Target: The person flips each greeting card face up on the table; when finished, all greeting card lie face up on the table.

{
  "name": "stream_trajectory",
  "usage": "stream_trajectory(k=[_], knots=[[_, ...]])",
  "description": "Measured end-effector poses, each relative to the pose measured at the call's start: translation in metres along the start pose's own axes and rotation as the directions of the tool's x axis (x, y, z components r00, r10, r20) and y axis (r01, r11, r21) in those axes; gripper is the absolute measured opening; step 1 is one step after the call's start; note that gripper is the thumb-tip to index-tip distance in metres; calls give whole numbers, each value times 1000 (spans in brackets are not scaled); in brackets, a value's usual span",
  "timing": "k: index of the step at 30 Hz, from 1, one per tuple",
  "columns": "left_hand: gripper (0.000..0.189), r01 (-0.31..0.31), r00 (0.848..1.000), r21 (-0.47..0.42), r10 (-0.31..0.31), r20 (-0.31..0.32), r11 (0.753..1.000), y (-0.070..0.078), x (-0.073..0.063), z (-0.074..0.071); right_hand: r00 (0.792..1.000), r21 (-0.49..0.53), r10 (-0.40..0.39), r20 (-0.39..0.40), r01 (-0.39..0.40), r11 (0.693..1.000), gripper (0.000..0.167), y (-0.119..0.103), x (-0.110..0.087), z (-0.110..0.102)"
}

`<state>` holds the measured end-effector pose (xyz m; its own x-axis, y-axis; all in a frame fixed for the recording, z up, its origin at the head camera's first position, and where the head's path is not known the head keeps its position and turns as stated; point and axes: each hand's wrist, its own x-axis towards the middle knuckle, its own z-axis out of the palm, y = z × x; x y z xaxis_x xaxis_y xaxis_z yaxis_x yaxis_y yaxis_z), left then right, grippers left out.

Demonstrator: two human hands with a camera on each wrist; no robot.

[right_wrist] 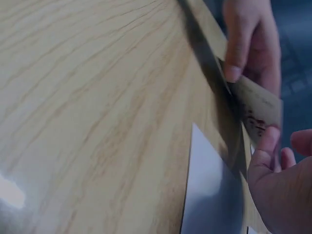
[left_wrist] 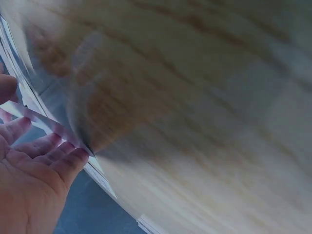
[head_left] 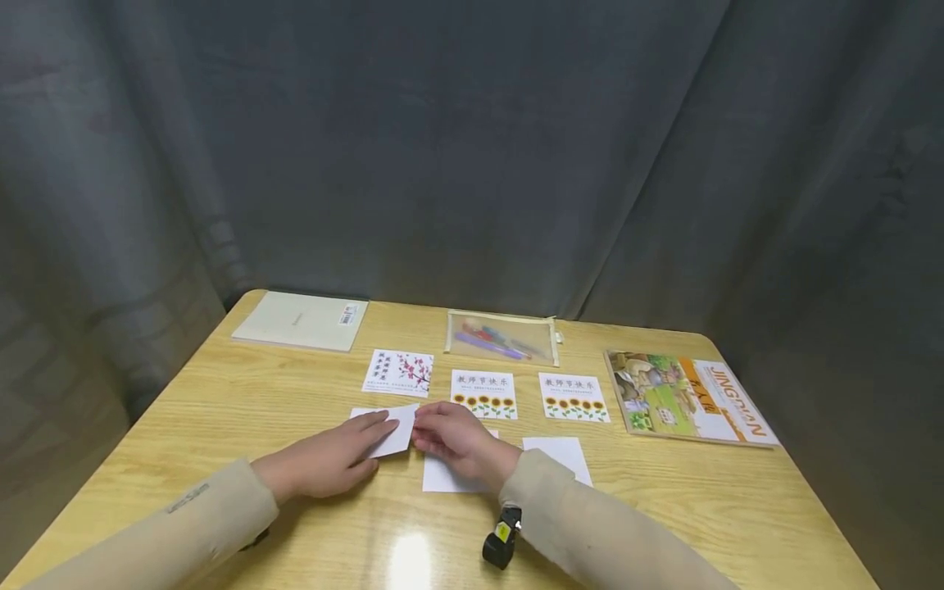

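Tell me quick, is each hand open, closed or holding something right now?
Left hand: holding one side of a white card.
Right hand: pinching the same card at its opposite edge.

2 beige long sleeves, bare fingers [head_left: 374,421] ahead of the cuffs. Left sleeve [head_left: 214,512]: small dark lettering [head_left: 188,497], well back from fingers. Right sleeve [head_left: 590,516]: black unit [head_left: 498,551] beside cuff [head_left: 533,474], behind fingers, yellow label [head_left: 503,531].

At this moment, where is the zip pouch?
In the head view, the zip pouch lies near the far edge of the table, right of the pale notebook and beyond the left sunflower card.
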<state>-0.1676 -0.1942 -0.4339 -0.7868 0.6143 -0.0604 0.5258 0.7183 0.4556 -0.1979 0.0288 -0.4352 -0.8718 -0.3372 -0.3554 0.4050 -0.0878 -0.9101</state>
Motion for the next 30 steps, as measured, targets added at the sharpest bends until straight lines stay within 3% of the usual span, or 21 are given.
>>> stream_trajectory(k=[5, 10, 19, 22, 27, 30], knots=[[55, -20, 1000, 6, 20, -21, 1000, -1, -2, -1, 999, -82, -28, -27, 26, 996, 16, 2, -1, 5], [52, -51, 994, 71, 58, -97, 996, -5, -3, -4, 996, -144, -74, -53, 65, 987, 18, -3, -1, -1], [44, -3, 976, 161, 38, -215, 987, -20, -3, -11, 995, -109, -87, -47, 82, 991, 23, -14, 8, -20], [37, -3, 962, 172, 49, -269, 985, -24, -2, -12, 996, -68, -76, -50, 72, 995, 24, -19, 9, -24], [28, -30, 924, 166, 90, -372, 986, -26, 1, -12, 996, -1, -63, -55, 63, 998, 23, -24, 11, -29], [25, -27, 903, 105, 70, -424, 994, -24, 3, -13, 997, 23, -58, -59, 60, 998, 24, -25, 12, -30]])
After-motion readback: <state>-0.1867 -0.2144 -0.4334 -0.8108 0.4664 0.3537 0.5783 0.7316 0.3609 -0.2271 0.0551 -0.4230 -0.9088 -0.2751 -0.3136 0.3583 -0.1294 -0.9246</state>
